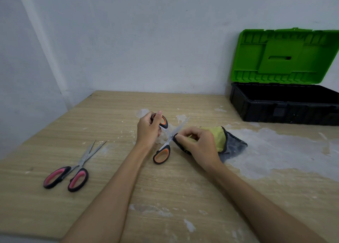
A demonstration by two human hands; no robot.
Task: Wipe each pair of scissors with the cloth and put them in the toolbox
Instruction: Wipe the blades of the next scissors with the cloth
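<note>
The bench point(110, 114) carries everything; far right on it stands the toolbox point(275, 105), lid up, and no scissors show inside, though part of its floor is hidden. So the job looks barely begun: one pair is being wiped, and the pink scissors point(73, 171) lie untouched at near left. The cloth point(222, 138) is bunched in the right hand point(200, 143), pinched around a blade. The left hand point(148, 131) grasps the far handle loop of the orange scissors point(165, 143), held spread open.
</note>
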